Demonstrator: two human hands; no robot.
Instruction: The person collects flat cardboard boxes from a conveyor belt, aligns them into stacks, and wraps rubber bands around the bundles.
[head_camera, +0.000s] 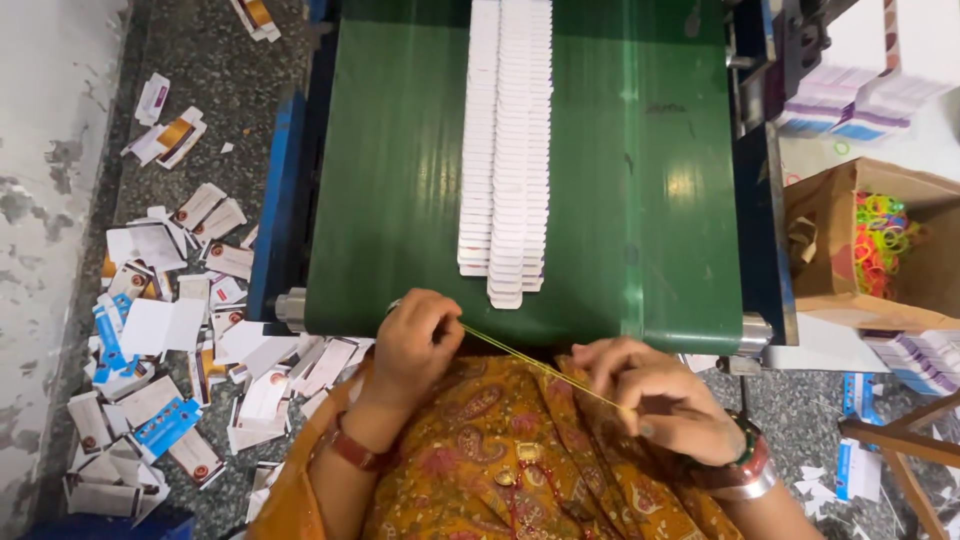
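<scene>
A row of flat white cartons (505, 150) lies overlapped down the green belt (640, 180). Discarded cartons (160, 330), white with blue and orange, litter the floor left. Purple-white stacks (850, 105) stand right, above an open brown box (830, 250).

I have both hands low and close to my body: left hand (415, 345) curled in a loose fist, right hand (660, 395) fingers pinched, wrists bent inward.

Card row (507, 140) cut off by top edge. Cardboard box (830, 240) cut by right edge. Floor scraps' (160, 330) print unreadable.
</scene>
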